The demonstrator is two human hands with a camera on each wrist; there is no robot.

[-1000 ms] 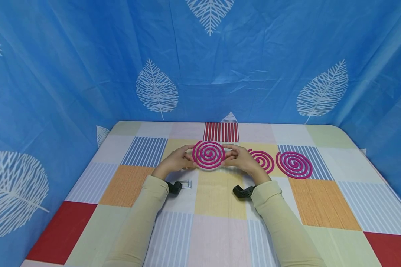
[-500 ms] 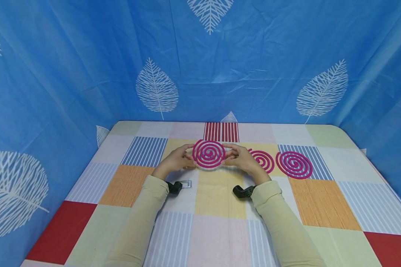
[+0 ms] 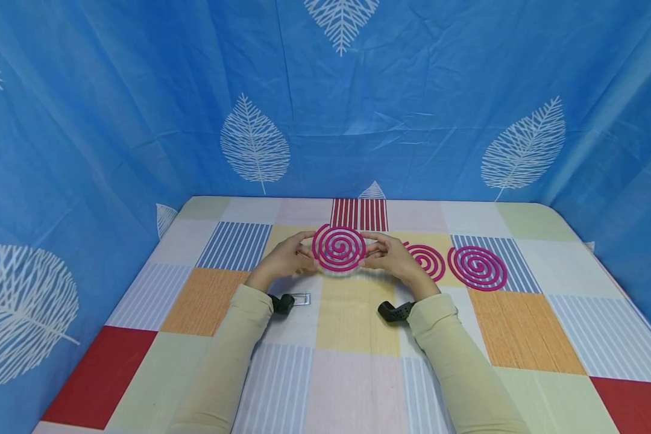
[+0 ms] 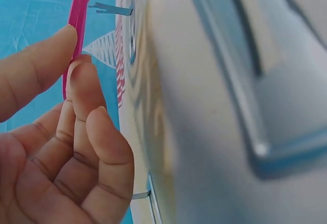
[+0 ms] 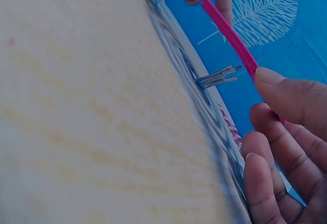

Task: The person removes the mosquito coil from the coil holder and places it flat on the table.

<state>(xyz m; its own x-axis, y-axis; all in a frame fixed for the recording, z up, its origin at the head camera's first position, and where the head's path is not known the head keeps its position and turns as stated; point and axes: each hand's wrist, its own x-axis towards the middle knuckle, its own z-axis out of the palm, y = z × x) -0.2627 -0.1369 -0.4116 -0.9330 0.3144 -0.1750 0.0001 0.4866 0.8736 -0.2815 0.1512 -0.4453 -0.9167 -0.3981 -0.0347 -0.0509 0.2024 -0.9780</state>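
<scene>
A pink mosquito coil point(image 3: 339, 248) is held flat between both hands at the middle of the table. My left hand point(image 3: 286, 258) pinches its left edge, thumb and fingertips visible in the left wrist view. On the opposite edge my right hand point(image 3: 392, 259) pinches it likewise. Edge-on, the coil point(image 5: 230, 32) appears as a thin strip above the tabletop in the right wrist view. Beyond it, a metal coil stand point(image 5: 217, 77) has its split prong raised. Another metal stand point(image 3: 302, 299) lies by the left wrist, large and blurred in the left wrist view.
Two more pink coils lie to the right: one coil point(image 3: 428, 263) partly behind the right hand, and another coil point(image 3: 477, 268) farther right. A patchwork cloth point(image 3: 358, 386) covers the table. Blue curtains point(image 3: 412, 72) with white leaf prints enclose the back and sides.
The held coil and both hands have shifted very slightly away from me, toward the far side. Both grips stay the same, and the two coils on the right have not moved.
</scene>
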